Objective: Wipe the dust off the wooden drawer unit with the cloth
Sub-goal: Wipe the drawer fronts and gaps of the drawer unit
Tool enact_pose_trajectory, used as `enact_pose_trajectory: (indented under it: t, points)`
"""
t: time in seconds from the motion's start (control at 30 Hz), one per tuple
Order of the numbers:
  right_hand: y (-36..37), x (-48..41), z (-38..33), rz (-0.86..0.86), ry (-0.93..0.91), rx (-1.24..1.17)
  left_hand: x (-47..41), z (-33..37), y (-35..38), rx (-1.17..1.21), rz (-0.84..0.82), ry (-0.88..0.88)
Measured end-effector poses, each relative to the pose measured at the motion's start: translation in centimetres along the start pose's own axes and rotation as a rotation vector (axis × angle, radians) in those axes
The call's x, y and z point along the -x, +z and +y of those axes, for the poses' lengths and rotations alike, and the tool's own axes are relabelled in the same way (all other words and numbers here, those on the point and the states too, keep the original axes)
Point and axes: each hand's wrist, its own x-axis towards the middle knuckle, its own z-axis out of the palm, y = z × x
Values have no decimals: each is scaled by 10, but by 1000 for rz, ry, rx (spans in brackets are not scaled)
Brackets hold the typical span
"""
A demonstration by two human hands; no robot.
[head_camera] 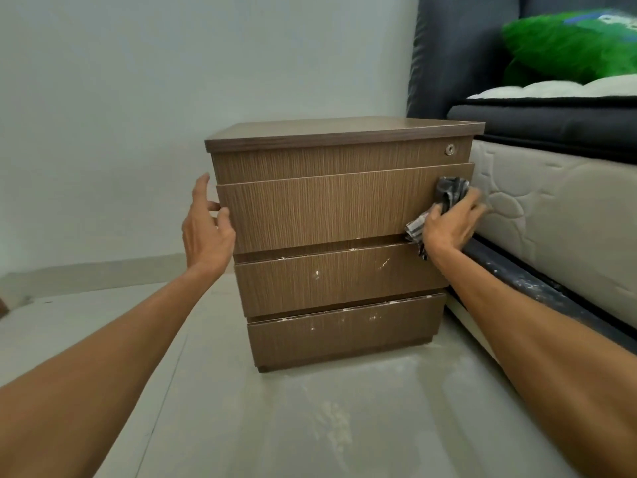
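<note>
The wooden drawer unit (331,215) stands on the floor in the middle of the head view, with several stacked drawer fronts and a round lock near its top right corner. White dust specks mark the two lower fronts. My right hand (451,222) presses a crumpled grey cloth (448,193) against the right end of the second drawer front. My left hand (206,225) rests at the unit's left edge with its fingers apart, the thumb touching the front corner.
A bed with a quilted mattress (558,215) stands tight against the unit's right side, with a dark headboard (458,53) and a green pillow (572,43) above. A pale wall (172,81) lies behind. The tiled floor (310,419) in front carries white dust smears.
</note>
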Motion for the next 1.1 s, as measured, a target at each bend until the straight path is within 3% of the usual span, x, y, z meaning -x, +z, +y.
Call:
enact_pose_trajectory:
  t: [0.2, 0.6, 0.77, 0.87, 0.93, 1.0, 1.1]
  points:
    - [29, 68, -26, -100, -190, -82, -12, -8, -3, -28, -56, 37]
    - [91, 209, -91, -336, -571, -25, -18, -11, -7, 29, -100, 24]
    - [94, 226, -107, -587, -746, -19, -23, -5, -19, 155, -121, -102]
    - [86, 225, -118, -877, -879, -9, -17, -10, -25, 208, 49, -332]
    - [78, 220, -119, -966, -907, -4, -9, -23, -28, 184, 141, -490]
    - [69, 209, -115, -978, -871, -19, 4, -39, -29, 88, 94, -528]
    - [53, 185, -105, -945, -829, 4, 27, -53, -22, -43, -81, -415]
